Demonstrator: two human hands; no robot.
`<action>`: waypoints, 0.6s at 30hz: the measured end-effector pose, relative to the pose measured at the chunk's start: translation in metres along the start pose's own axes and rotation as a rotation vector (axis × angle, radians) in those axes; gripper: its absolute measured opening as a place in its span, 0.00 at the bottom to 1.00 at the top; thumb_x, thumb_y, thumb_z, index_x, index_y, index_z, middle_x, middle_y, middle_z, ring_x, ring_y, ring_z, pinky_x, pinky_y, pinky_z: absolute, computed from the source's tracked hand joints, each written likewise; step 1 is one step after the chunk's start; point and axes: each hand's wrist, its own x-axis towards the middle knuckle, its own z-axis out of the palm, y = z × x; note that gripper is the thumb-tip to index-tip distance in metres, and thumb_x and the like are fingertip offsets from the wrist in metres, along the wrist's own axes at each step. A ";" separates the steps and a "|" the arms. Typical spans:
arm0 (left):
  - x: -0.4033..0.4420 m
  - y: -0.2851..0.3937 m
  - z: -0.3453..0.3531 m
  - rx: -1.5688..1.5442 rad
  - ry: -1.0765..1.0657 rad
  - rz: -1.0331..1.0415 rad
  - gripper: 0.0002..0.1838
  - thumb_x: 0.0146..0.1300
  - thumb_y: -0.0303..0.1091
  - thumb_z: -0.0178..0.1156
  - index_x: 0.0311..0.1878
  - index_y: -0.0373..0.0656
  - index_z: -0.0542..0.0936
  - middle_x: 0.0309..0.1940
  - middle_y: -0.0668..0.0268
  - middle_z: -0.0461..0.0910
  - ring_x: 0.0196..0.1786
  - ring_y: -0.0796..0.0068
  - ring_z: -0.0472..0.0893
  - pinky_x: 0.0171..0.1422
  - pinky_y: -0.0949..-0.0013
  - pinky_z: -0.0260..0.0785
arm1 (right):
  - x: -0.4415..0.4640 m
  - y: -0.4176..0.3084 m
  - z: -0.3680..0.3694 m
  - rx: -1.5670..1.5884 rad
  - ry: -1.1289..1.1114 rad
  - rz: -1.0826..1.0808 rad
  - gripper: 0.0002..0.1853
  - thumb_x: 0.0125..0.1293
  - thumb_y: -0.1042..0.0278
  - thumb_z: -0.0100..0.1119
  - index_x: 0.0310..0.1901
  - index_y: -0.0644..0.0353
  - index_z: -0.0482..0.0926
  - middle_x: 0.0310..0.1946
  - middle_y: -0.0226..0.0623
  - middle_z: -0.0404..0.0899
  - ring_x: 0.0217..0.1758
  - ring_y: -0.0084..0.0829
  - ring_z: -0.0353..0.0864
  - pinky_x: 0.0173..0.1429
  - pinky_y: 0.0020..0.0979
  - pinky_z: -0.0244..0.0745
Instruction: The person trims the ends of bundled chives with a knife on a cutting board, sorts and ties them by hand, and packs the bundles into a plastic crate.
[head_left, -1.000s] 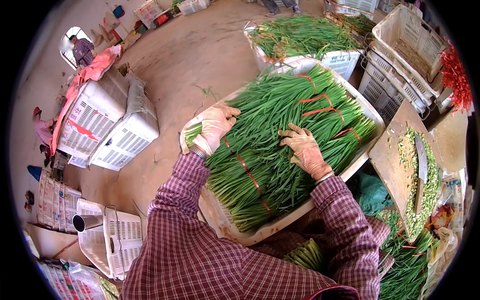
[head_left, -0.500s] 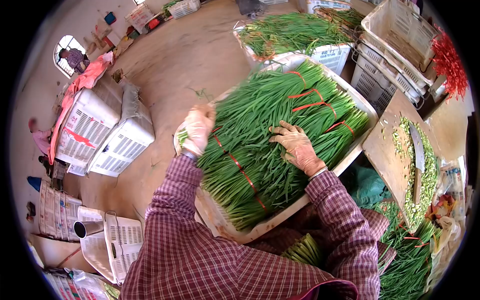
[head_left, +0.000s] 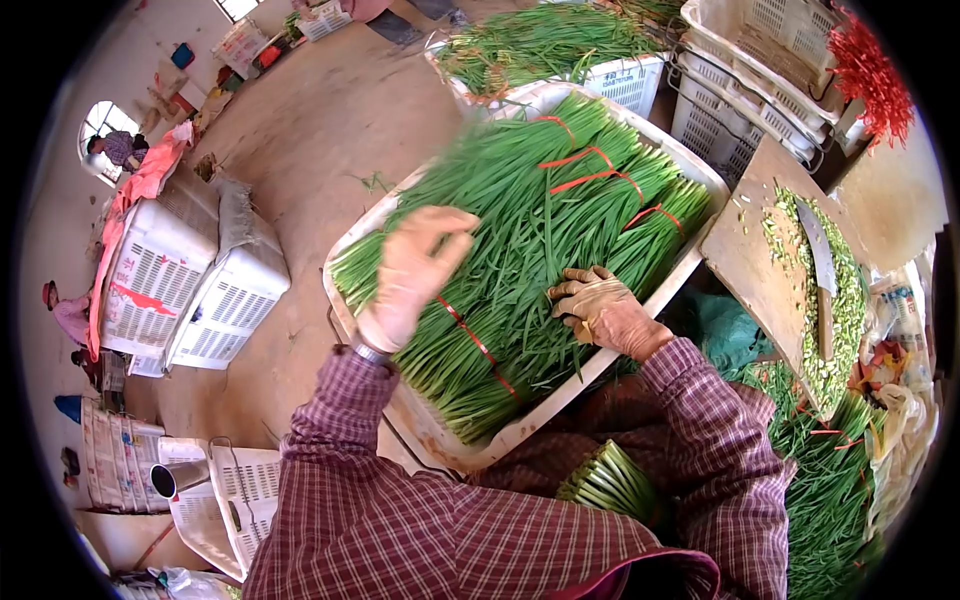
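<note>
A white crate [head_left: 545, 435] in front of me is full of green stalks [head_left: 520, 220], bundled with red ties [head_left: 465, 330]. Above the crate's left part is my gloved left hand [head_left: 420, 265], its fingers curved and apart, with nothing seen between them. My gloved right hand [head_left: 605, 310] rests on the leaves near the crate's right edge. Its fingers are bent against the leaves; whether they grip any is hidden. A bundle of cut stalks [head_left: 612, 482] lies in my lap.
On the right, a board [head_left: 755, 255] carries a knife [head_left: 822, 270] and chopped pieces. Another filled crate [head_left: 625, 85] and stacked crates [head_left: 720, 120] stand beyond. White crates [head_left: 225, 310] are at left. Other people [head_left: 120, 150] are in the background.
My left hand has moved from the crate's left edge, letting go of the pale stalk ends, which now lie in the crate. My right hand has shifted towards the crate's near right edge.
</note>
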 end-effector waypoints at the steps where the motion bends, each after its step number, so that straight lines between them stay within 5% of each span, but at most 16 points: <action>1: 0.000 0.008 0.021 0.133 -0.080 0.109 0.18 0.60 0.34 0.69 0.54 0.49 0.85 0.57 0.61 0.81 0.65 0.60 0.75 0.72 0.59 0.66 | -0.001 -0.004 -0.006 -0.003 -0.037 0.028 0.11 0.56 0.62 0.63 0.42 0.41 0.85 0.56 0.20 0.82 0.70 0.36 0.71 0.73 0.44 0.60; 5: 0.005 -0.007 0.075 0.603 -0.356 0.205 0.31 0.56 0.48 0.71 0.65 0.60 0.79 0.74 0.64 0.66 0.78 0.58 0.60 0.80 0.53 0.54 | -0.009 -0.007 -0.012 0.000 -0.071 0.064 0.11 0.56 0.62 0.63 0.42 0.41 0.85 0.56 0.19 0.82 0.66 0.34 0.73 0.72 0.43 0.61; 13: 0.014 -0.086 0.032 0.852 -0.280 0.058 0.23 0.61 0.34 0.66 0.60 0.64 0.82 0.72 0.71 0.71 0.77 0.59 0.63 0.80 0.52 0.53 | -0.024 0.000 0.000 0.152 0.072 0.090 0.12 0.58 0.62 0.64 0.45 0.39 0.85 0.54 0.15 0.83 0.65 0.27 0.73 0.70 0.36 0.59; 16: 0.018 -0.091 0.012 0.681 -0.240 0.083 0.18 0.63 0.31 0.64 0.56 0.59 0.85 0.67 0.69 0.76 0.75 0.59 0.67 0.78 0.55 0.59 | -0.027 0.002 0.002 0.155 0.083 0.104 0.13 0.58 0.61 0.64 0.46 0.39 0.85 0.54 0.14 0.83 0.66 0.26 0.73 0.70 0.35 0.58; 18: 0.026 -0.078 -0.012 0.114 -0.367 -0.134 0.12 0.65 0.26 0.64 0.50 0.50 0.87 0.59 0.63 0.82 0.70 0.62 0.73 0.73 0.61 0.66 | -0.026 0.001 0.004 0.131 0.096 0.098 0.14 0.57 0.61 0.65 0.47 0.39 0.85 0.54 0.14 0.83 0.66 0.25 0.73 0.71 0.34 0.58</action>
